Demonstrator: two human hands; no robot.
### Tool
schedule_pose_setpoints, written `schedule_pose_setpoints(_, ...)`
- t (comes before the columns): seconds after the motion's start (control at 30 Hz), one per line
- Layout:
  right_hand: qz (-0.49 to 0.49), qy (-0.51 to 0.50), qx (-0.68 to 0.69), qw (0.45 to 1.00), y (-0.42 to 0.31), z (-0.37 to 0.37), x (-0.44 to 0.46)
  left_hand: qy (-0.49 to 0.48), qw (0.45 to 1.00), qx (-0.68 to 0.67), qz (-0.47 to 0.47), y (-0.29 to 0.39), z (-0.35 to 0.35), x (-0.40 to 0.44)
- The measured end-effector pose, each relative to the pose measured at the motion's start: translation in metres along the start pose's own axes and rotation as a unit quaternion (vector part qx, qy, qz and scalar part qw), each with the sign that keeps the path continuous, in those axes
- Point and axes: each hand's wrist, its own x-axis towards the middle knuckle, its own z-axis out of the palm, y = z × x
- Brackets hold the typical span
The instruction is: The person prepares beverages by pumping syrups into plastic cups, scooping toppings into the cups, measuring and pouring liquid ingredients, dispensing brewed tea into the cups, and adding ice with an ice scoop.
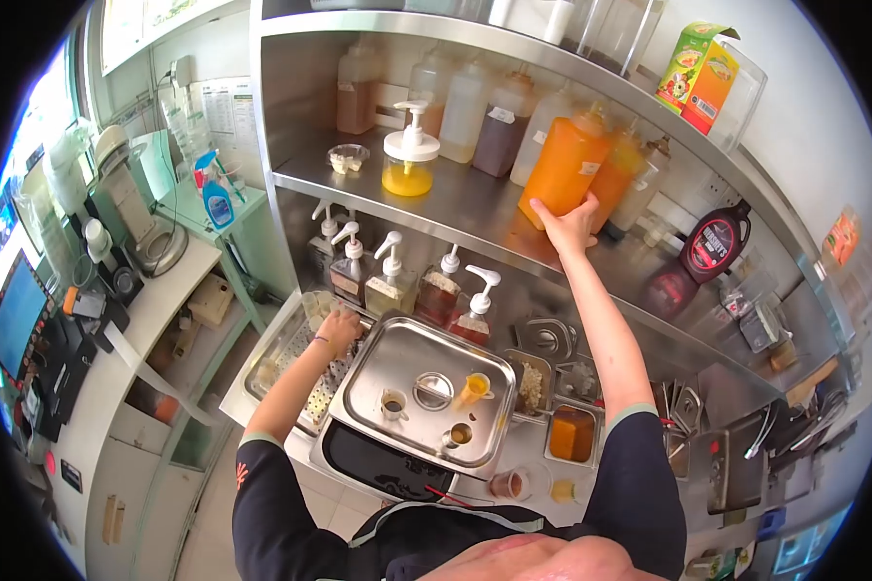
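On the steel shelf, my right hand (569, 225) is wrapped round the lower part of a large orange bottle (564, 165), which leans slightly. My left hand (338, 327) reaches down at the far end of a perforated metal tray (312, 412); its fingers are bent, and whatever they may touch is hidden. Beside that hand, a steel lid (426, 334) carries small metal cups and a clear measuring cup (475, 388) with orange liquid. Behind it stand several pump bottles (389, 276).
A white-topped pump jar (409, 163) and a small glass bowl (348, 159) stand on the shelf, with a dark syrup bottle (715, 244) further right. Food containers (573, 433) sit below. A monitor (19, 315) and a blue spray bottle (217, 201) are at left.
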Motion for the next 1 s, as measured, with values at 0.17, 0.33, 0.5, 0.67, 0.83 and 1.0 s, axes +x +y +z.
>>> schedule_pose_setpoints(0.17, -0.026, -0.030, -0.024, 0.999, 0.019, -0.032, -0.003, 0.067, 0.996, 0.054, 0.031, -0.003, 0.006, -0.006)
schedule_pose_setpoints(0.33, -0.047, 0.020, 0.124, 0.991, 0.100, -0.094, -0.012, 0.094, 0.990, -0.048, 0.091, -0.020, 0.012, -0.018)
schedule_pose_setpoints(0.5, -0.048, 0.186, -0.149, 0.970, 0.084, -0.132, -0.014, 0.065, 0.987, -0.105, 0.106, -0.023, 0.000, -0.029)
schedule_pose_setpoints(0.67, -0.352, 0.133, -0.101, 0.921, -0.037, -0.078, 0.007, 0.075, 0.987, -0.124, 0.068, -0.021, -0.025, -0.038)
schedule_pose_setpoints(0.83, -0.281, 0.040, -0.024, 0.959, -0.053, 0.040, 0.186, 0.108, 0.975, -0.195, 0.016, -0.036, -0.055, -0.061)
schedule_pose_setpoints(1.0, -0.097, -0.034, -0.139, 0.985, -0.049, 0.083, 0.282, 0.223, 0.938, -0.239, -0.111, -0.066, -0.097, -0.113)
